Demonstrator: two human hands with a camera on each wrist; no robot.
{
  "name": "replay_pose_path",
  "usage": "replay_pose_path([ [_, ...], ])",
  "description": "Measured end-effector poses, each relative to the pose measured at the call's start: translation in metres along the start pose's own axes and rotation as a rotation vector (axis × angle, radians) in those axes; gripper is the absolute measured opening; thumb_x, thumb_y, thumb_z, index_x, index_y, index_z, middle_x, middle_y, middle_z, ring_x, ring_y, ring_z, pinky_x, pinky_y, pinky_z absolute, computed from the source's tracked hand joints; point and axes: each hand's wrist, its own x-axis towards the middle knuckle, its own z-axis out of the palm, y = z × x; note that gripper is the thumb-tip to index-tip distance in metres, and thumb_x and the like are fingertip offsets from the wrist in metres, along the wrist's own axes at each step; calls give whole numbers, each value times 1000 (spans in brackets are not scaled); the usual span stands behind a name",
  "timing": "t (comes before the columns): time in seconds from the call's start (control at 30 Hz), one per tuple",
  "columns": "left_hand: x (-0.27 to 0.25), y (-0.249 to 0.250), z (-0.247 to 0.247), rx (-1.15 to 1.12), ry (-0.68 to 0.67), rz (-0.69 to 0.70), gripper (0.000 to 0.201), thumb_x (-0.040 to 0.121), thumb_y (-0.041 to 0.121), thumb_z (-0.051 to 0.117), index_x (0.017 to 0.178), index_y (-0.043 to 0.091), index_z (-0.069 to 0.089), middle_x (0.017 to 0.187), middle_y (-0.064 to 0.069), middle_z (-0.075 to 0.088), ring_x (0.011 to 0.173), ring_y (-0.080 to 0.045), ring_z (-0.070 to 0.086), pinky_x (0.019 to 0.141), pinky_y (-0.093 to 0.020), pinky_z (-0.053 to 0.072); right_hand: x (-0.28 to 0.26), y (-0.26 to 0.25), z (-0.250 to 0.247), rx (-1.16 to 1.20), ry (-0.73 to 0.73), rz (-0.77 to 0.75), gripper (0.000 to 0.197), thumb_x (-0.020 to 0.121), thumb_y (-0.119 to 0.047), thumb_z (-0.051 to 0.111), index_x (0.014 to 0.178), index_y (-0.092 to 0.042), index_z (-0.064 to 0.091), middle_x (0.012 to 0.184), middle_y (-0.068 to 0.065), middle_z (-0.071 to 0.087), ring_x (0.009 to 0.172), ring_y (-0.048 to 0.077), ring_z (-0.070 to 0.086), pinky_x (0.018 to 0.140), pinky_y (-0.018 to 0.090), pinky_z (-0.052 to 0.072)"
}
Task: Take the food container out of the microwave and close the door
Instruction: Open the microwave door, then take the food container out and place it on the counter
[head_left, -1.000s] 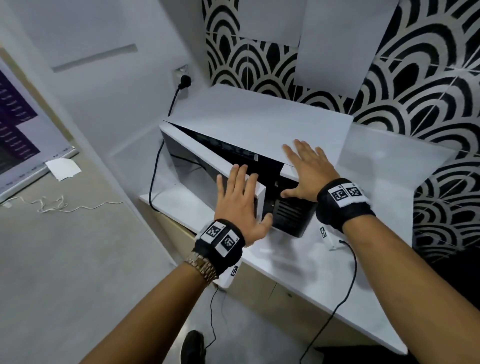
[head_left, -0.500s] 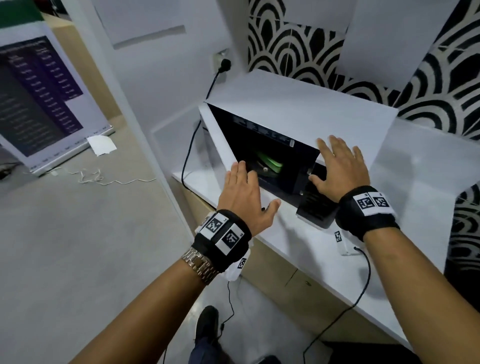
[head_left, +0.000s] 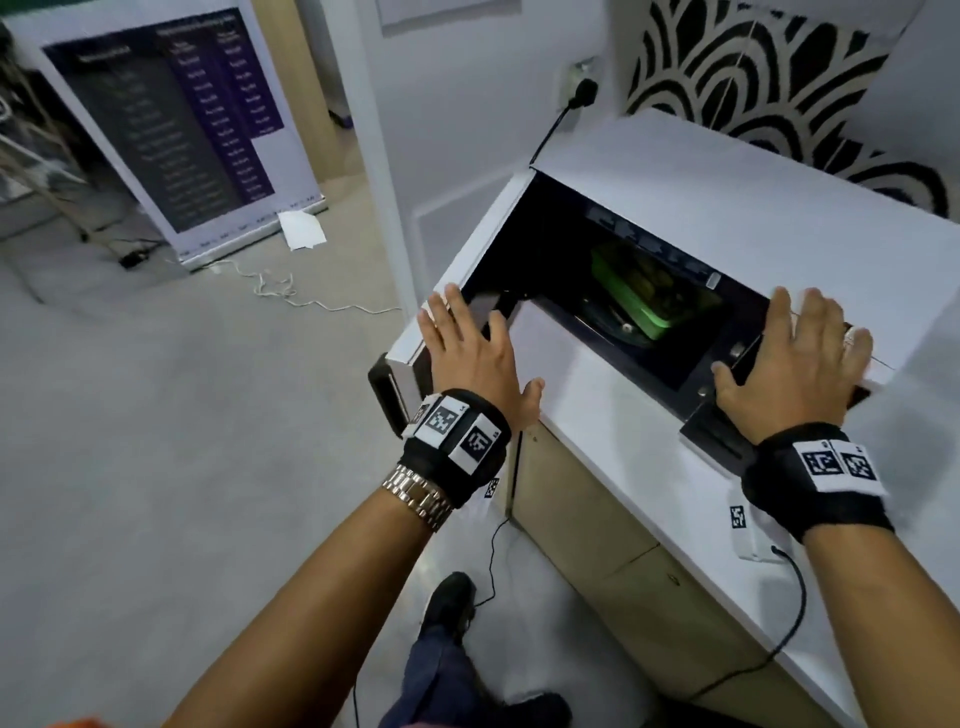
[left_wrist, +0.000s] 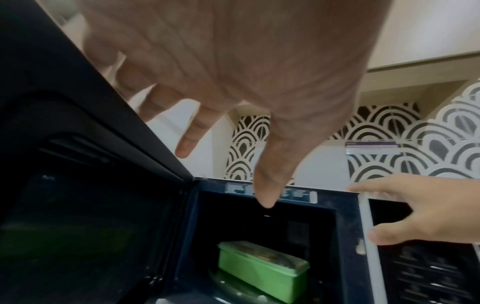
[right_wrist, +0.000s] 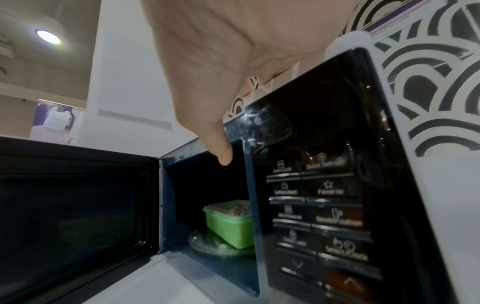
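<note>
Green food container (head_left: 641, 291) sits on the glass turntable (right_wrist: 207, 244) inside the open microwave (head_left: 727, 208), partly hidden: in the head view the cavity's top edge and dark interior hide much of it, in the right wrist view the door-frame post cuts off its right end. Contents under the lid are blurred, can't identify. Container is rectangular, upright, long axis running diagonally from back-left to front-right of the cavity. Door (head_left: 457, 270) is swung wide to the left; its window looks black. Left hand (head_left: 470, 358) is palm-down over the door's top edge, fingers straight and slightly spread, gripping nothing; contact with the door unclear. Right hand (head_left: 795, 364) lies flat on the microwave's top front corner above the control panel (right_wrist: 319, 205), fingers extended and spread, thumb hanging down in front.
</note>
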Motion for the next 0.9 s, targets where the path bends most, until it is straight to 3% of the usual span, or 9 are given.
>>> replay_pose_path([
  [0.17, 19, -20, 16, -38, 42, -51, 95, 74, 64, 53, 148, 14, 21, 155, -31, -17, 142, -45, -23, 114, -60, -13, -18, -35, 6, 46, -13, -174, 81, 77, -34, 70, 145, -8, 35, 157, 22, 22, 147, 34, 14, 117, 59, 6],
  [0.33, 44, -32, 25, -78, 52, -39, 97, 74, 62, 53, 151, 16, 14, 158, -22, -19, 143, -37, -26, 115, -61, -11, -21, -63, 25, 126, -126, -333, 78, 81, -35, 67, 147, -9, 33, 158, 19, 24, 148, 33, 15, 118, 57, 13],
  [0.6, 85, -59, 26, -25, 117, -42, 98, 72, 61, 58, 150, 15, 19, 160, -22, -4, 147, -39, -11, 116, -61, -4, -10, -57, 65, 71, -380, -268, 79, 86, -42, 60, 151, -15, 24, 159, 17, 19, 148, 31, 13, 119, 50, 16],
  [0.73, 105, -66, 28, -15, 104, -44, 101, 70, 61, 59, 150, 15, 18, 160, -22, -7, 147, -38, -14, 115, -63, -4, 3, -57, 87, 40, -482, -202, 78, 88, -44, 56, 151, -17, 20, 160, 16, 14, 149, 30, 10, 119, 49, 16],
  [0.9, 129, -61, 37, -36, 81, 51, 102, 72, 60, 57, 151, 16, 11, 160, -19, -11, 146, -37, -19, 114, -62, -10, 34, -74, 105, 32, -496, -182, 75, 85, -42, 60, 148, -14, 30, 155, 19, 27, 146, 31, 19, 115, 52, 23],
])
